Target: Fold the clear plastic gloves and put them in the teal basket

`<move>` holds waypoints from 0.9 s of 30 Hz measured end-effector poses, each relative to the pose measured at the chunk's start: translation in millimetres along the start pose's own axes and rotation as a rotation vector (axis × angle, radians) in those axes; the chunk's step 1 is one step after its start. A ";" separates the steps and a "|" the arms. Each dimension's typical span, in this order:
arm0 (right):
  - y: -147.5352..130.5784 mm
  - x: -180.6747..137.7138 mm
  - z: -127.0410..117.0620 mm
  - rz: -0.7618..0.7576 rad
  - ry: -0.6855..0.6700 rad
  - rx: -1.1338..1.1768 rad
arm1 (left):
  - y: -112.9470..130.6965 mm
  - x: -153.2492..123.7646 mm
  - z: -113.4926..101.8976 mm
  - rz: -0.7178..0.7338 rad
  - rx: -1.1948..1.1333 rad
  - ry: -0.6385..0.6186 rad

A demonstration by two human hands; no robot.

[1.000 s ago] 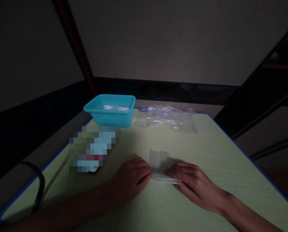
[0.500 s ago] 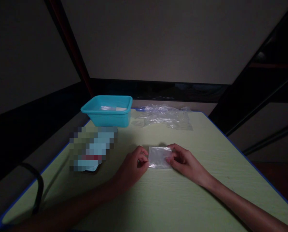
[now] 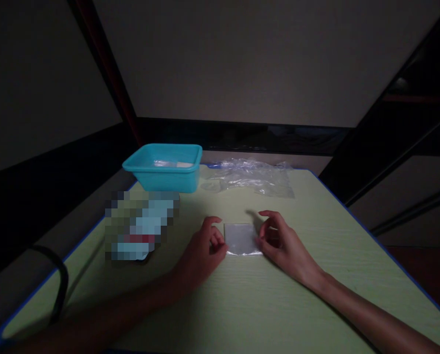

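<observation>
Left hand (image 3: 205,248) and right hand (image 3: 284,246) are standing apart from each other, flanking a folded clear film (image 3: 242,238); in both, the index finger is arching up away from the thumb, other fingers curling loosely, so neither seems to be gripping firmly. Thumbs are sitting right at the film's side edges; can't tell whether they're pressing or only touching. Film is lying flat on the pale green table (image 3: 352,255), probably because the tabletop is giving it a firm backing, and the hands are likely sitting either side so that both edges are being kept in line. Near edge is shining at six, looking like a fold. Taking the film as clock centre, twelve pointing away from the person, left hand is resting at about nine and right hand at three, film lying in the gap between them. Farther out, a pixelated flat item (image 3: 146,226) is lying between nine and ten, details unreadable. Dark cable (image 3: 62,280) is curving between eight and nine. Blue basin (image 3: 168,182) is standing at ten to eleven, holding some clear plastic and something white, presumably parked there for arm room. Crumpled clear plastic (image 3: 256,179) is spreading at twelve, near the table's far edge.
</observation>
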State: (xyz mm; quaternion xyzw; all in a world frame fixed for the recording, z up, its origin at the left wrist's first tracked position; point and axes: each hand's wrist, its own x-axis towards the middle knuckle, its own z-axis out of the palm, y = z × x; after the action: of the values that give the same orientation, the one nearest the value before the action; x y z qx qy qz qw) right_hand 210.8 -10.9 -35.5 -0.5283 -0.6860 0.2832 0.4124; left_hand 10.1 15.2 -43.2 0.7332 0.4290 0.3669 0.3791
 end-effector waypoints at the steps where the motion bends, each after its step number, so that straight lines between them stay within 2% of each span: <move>1: -1.9 -1.1 -1.7 -0.055 0.015 -0.078 | -0.5 -0.8 -0.9 0.039 0.049 0.016; 3: -7.4 -3.9 -5.4 -0.200 0.009 -0.236 | -0.1 -3.1 -3.6 0.164 0.167 0.020; 5: -13.4 -7.3 -8.0 -0.328 -0.080 -0.377 | 2.0 -6.4 -6.6 0.318 0.298 -0.027; 8: -18.6 -13.0 -7.5 -0.438 -0.276 -0.565 | 5.0 -11.1 -10.4 0.506 0.489 -0.198; 10: -18.3 -16.4 -5.1 -0.472 -0.381 -0.655 | 5.4 -12.6 -11.8 0.557 0.588 -0.316; 16: -13.0 -21.1 -1.9 -0.425 -0.488 -0.714 | 4.2 -10.8 -13.0 0.495 0.712 -0.471; 27: -9.6 -23.3 -0.6 -0.407 -0.474 -0.738 | 9.8 -8.3 -15.1 0.374 0.769 -0.599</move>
State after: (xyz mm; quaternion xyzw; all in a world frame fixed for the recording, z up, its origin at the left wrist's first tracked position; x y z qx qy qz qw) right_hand 209.0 -36.0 -33.5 -0.4154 -0.9052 0.0469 0.0769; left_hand -2.5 7.9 -29.8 0.9564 0.2673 0.0184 0.1163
